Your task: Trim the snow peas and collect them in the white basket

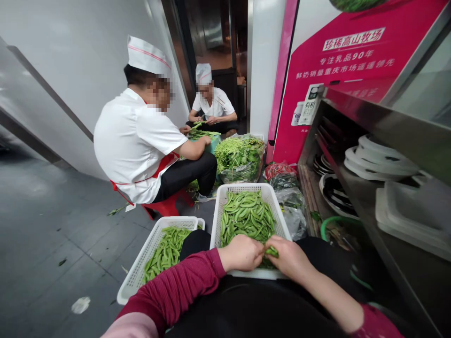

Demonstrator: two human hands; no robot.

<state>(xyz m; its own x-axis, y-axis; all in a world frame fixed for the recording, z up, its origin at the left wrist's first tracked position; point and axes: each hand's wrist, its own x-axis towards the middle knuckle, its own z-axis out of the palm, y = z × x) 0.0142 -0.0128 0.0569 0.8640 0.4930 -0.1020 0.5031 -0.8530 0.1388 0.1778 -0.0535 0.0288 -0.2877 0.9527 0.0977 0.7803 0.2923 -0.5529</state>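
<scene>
A white basket (pixel 278 213) of green pea pods (pixel 246 213) rests on my lap. Over its near edge my left hand (pixel 243 252) and my right hand (pixel 287 256) meet, fingertips together. The fingers of my right hand are closed around a green pod (pixel 271 251), part of which shows. My left hand is pinched at the pod's near end; what lies between its fingertips is hidden. To the left, a second white basket (pixel 136 267) holds more green pods (pixel 167 253).
Ahead on the left a person (pixel 130 136) in white sits on a red stool (pixel 169 204); another person (pixel 213 105) crouches beyond. Leafy greens (pixel 239 157) and plastic bags (pixel 292 206) lie ahead. At right, a metal shelf (pixel 352 188) holds plates, with a green-rimmed basket (pixel 326 227) beside it.
</scene>
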